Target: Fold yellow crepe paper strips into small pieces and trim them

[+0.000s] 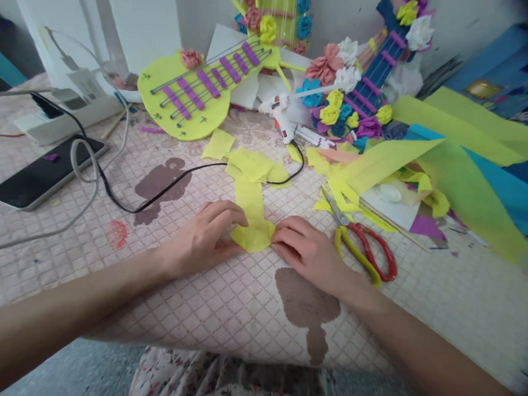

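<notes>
A yellow crepe paper piece (254, 237) with a rounded lower edge lies on the patterned tablecloth, in line with a yellow strip (249, 200). On its left edge are the curled fingers of my left hand (206, 235). My right hand (310, 249) pinches its right edge between thumb and fingertips. More yellow paper pieces (250, 164) are heaped just beyond the strip. Scissors with red and yellow handles (361, 239) rest beside my right hand, blades partly apart. A white glue gun (283, 118) stands further back, its black cord running left past the yellow pieces.
Behind are a yellow paper guitar (189, 97) and a blue one with paper flowers (369, 88). Yellow and blue crepe sheets (465, 172) spread at the right. At the left lie a phone (45, 171), a white power strip (72, 115) and looping cables.
</notes>
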The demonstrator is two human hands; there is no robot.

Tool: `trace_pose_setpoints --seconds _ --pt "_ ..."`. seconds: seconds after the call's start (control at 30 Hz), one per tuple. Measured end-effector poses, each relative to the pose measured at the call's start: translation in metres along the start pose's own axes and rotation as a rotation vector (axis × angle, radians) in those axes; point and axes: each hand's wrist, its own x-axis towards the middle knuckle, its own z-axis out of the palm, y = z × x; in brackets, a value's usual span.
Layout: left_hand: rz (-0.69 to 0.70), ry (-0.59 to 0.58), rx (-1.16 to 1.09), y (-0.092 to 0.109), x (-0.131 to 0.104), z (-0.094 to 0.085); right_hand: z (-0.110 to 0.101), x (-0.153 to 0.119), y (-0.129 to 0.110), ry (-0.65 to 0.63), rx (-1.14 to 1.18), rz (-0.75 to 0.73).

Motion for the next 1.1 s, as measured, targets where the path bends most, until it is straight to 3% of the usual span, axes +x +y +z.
trace_pose_setpoints --seconds 0.27,0.5,0.6,0.8,1.1 --pt "0.198 -0.036 0.268 0.006 0.001 -0.005 -0.001 0.003 -0.003 0.039 0.107 0.078" --pt "0.215 -0.06 0.311 0.01 0.0 -0.008 0.0 0.001 0.0 0.051 0.113 0.085" --pt "0.164 -0.076 0.233 0.008 -0.001 -0.005 0.0 0.001 0.0 0.023 0.093 0.072" --pt "-0.111 -0.082 -0.005 0.011 -0.003 -0.003 -0.002 0.001 -0.003 -0.018 0.098 0.094" --pt "-0.183 -0.08 -0.024 0.016 -0.004 0.001 0.0 0.005 -0.01 0.006 0.112 0.179"
